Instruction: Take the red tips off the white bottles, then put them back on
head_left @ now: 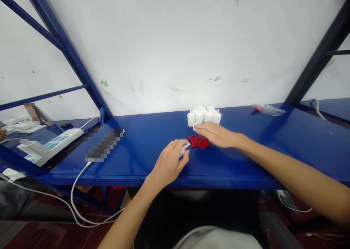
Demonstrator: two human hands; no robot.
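My left hand [173,158] is closed around a small white squeeze bottle [183,150], its pointed nozzle sticking out past the fingers to the right. Just beyond that nozzle lies a loose pile of small red caps or beads [201,142] on the blue table. My right hand [214,133] reaches in over the pile's far right side, fingers pressed together. At its fingertips shows a rounded white piece [194,127], mostly hidden, so I cannot tell its kind. Right behind it, several white bottles with thin nozzles [199,116] stand upright in a tight group.
On the blue table [147,132], a phone-like device [105,146] with a white cable lies to the left. A white power strip [58,143] is farther left. At the back right rests a clear plastic bag [269,110] with something red. Blue frame posts flank both sides.
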